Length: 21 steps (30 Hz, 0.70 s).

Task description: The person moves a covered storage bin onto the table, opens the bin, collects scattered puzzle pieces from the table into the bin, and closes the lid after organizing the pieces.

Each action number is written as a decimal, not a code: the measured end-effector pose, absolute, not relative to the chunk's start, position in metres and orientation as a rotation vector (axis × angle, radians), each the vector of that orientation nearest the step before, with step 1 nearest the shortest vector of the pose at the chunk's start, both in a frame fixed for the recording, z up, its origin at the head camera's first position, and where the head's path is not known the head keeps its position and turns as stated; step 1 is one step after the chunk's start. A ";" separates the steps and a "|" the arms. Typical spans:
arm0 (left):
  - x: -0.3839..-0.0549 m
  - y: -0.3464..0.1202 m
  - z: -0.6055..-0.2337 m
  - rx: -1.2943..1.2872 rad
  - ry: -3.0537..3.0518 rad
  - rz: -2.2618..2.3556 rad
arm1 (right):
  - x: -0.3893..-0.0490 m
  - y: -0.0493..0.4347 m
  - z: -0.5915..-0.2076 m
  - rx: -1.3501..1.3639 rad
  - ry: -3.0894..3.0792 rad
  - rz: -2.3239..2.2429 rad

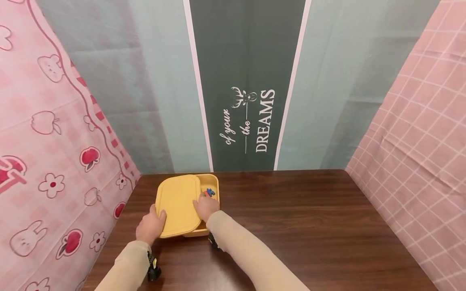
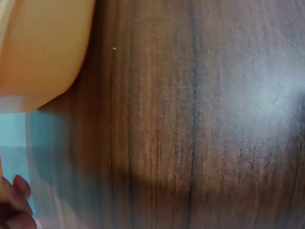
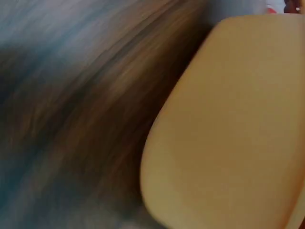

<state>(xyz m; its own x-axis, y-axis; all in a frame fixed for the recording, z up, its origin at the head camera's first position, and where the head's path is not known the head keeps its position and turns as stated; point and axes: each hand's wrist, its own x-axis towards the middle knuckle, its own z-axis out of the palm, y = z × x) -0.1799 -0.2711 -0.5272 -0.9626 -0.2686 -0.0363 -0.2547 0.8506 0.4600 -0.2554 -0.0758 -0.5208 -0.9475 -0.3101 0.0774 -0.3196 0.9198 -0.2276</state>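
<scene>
In the head view a yellow lid (image 1: pixel 179 206) lies askew over a yellow box (image 1: pixel 214 181), leaving the box's right side uncovered. My left hand (image 1: pixel 150 226) grips the lid's left edge, thumb on top. Over the uncovered side is my right hand (image 1: pixel 206 207), its thumb near the lid's right edge; its other fingers are mostly hidden. Just beyond them show a small blue piece (image 1: pixel 210 192) and a red-orange piece (image 1: pixel 207 195), too small to identify. Whether the right hand holds them cannot be seen. In the left wrist view fingers (image 2: pixel 19 193) appear at the lower left.
The box stands on a dark wood-grain table (image 1: pixel 291 218), at its far left. Behind hangs a grey-green cloth (image 1: pixel 247 48) with white lettering. Pink patterned cloths hang along the left (image 1: pixel 69 161) and right (image 1: pixel 418 153) sides. The right wrist view is blurred beside the box wall.
</scene>
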 end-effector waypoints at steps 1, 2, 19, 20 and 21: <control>-0.181 -0.271 -0.529 0.400 -2.995 -0.696 | -0.255 -0.076 -0.521 0.524 -3.007 0.276; -0.182 -0.271 -0.531 0.370 -2.987 -0.649 | -0.254 -0.076 -0.521 0.543 -2.970 0.189; -0.200 -0.245 -0.535 0.004 -3.027 -0.415 | -0.260 -0.066 -0.529 0.129 -3.080 0.646; -0.200 -0.244 -0.535 -0.001 -3.014 -0.400 | -0.261 -0.065 -0.530 0.148 -3.068 0.679; -0.200 -0.244 -0.536 -0.011 -2.997 -0.391 | -0.262 -0.064 -0.531 0.167 -3.056 0.702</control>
